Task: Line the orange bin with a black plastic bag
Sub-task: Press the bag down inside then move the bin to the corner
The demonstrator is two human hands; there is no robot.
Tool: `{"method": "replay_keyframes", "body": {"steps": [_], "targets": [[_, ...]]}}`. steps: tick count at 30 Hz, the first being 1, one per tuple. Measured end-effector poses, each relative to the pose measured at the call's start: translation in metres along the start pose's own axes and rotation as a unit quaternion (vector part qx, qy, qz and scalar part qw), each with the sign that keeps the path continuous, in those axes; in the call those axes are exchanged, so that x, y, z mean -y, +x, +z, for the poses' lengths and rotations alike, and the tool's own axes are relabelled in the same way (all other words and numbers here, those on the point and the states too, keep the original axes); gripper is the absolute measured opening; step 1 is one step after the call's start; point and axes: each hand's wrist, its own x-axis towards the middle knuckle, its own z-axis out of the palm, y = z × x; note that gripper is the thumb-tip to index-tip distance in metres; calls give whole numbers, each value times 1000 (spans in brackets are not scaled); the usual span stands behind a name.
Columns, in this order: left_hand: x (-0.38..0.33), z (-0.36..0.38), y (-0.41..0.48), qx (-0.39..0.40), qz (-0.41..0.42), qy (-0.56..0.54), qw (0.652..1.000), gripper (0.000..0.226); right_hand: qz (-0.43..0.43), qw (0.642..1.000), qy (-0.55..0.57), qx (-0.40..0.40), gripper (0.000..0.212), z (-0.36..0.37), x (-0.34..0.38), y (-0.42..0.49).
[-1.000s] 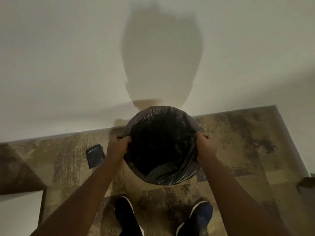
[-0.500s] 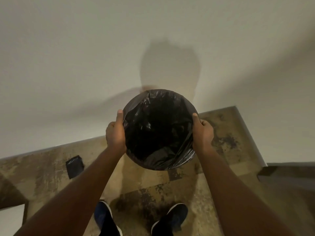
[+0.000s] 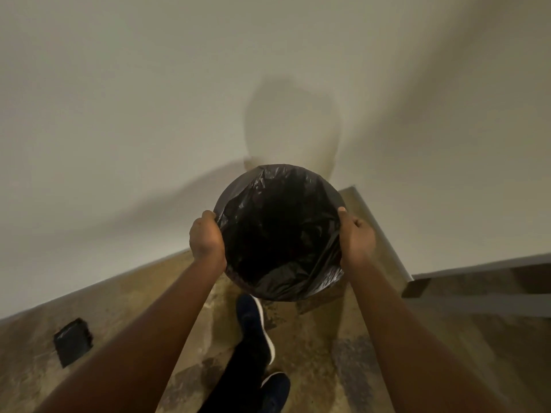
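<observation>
A round bin is held up in front of me, seen from above. A black plastic bag (image 3: 278, 234) lines its inside and folds over the rim all round, so the bin's orange wall is hidden. My left hand (image 3: 205, 238) grips the left side of the rim. On the right side of the rim my right hand (image 3: 356, 236) holds on, thumb over the edge. The bin is off the floor, close to the white wall.
A small folded black bag (image 3: 72, 341) lies on the mottled brown floor at lower left. My dark shoes (image 3: 253, 329) are below the bin. The white wall (image 3: 149, 114) meets a corner at right, beside a grey ledge (image 3: 477, 266).
I have carried the bin forward and to the right, toward the wall corner. My feet have stepped, one ahead of the other. Both hands keep their hold on the rim.
</observation>
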Motion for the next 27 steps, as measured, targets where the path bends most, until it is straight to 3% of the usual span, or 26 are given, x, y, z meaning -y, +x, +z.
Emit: {"method": "replay_keyframes", "body": {"steps": [7,16,24,27], "targets": [[-9,99,7,15,34,71,997,36,59,998,-12,-35,43,-29,9,85],[-13,228,11,74,53,109,990,24,51,994,-69,-62,46,-72,11,200],[32,317,40,177,110,237,949,14,61,991,-102,-65,41,-93,-31,300],[60,349,57,204,123,275,932,25,65,988,-127,-52,36,-97,-60,339]]}}
